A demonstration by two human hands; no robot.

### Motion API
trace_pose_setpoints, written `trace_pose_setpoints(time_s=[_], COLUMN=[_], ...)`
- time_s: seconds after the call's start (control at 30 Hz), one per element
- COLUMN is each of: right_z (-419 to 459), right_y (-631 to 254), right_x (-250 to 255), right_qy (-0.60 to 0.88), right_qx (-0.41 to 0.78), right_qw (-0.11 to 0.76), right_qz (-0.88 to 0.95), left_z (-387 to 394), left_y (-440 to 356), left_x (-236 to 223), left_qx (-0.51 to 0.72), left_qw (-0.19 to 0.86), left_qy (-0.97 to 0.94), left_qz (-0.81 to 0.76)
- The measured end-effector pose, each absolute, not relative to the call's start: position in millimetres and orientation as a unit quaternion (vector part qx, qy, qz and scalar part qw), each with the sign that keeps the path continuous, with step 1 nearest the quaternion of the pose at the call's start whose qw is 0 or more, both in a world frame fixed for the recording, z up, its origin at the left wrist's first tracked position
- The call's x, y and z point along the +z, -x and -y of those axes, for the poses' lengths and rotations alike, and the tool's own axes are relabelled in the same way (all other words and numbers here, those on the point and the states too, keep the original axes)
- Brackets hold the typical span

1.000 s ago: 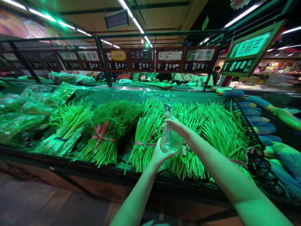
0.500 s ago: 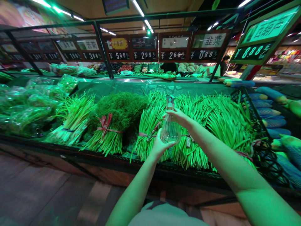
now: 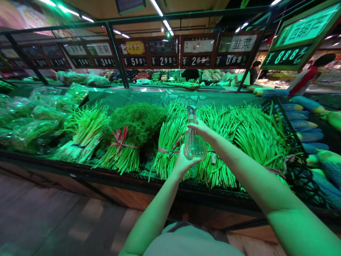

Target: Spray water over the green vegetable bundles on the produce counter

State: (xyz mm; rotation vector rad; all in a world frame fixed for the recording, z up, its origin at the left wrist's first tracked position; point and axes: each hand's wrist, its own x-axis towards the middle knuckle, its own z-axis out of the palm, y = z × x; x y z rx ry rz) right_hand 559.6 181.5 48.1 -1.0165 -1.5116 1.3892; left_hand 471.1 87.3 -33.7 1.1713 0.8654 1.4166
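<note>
I hold a clear plastic spray bottle upright over a produce display. My left hand cups its round base from below, fingers wrapped on it. My right hand is closed around its neck, just under the spray head. Below the bottle lie tied bundles of long green stalks, and more of these bundles spread to the right. A feathery dark green bunch with a red tie lies to the left.
Bagged greens fill the left of the display. A dark shelf edge runs in front. A black crate wall bounds the right, with netted produce beyond. Price signs hang above. A person passes at the far right.
The view has dipped a little and both hands with the bottle sit slightly higher against the stalks. A person in red and white has come into view at the far right.
</note>
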Motion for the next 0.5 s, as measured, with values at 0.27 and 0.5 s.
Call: trace_pose_setpoints(time_s=[0.27, 0.5], right_z=[-185.8, -188.4], right_y=[-567.1, -575.9], right_x=[40.3, 41.2], right_qy=[0.408, 0.387], right_qx=[0.558, 0.6], right_qw=[0.401, 0.368], right_qz=[0.601, 0.596], left_z=[-84.2, -83.3], left_y=[-475.4, -476.2], left_x=[-34.7, -37.2], left_qx=[0.583, 0.59], left_qw=[0.542, 0.55], left_qy=[-0.484, -0.48], left_qz=[-0.364, -0.344])
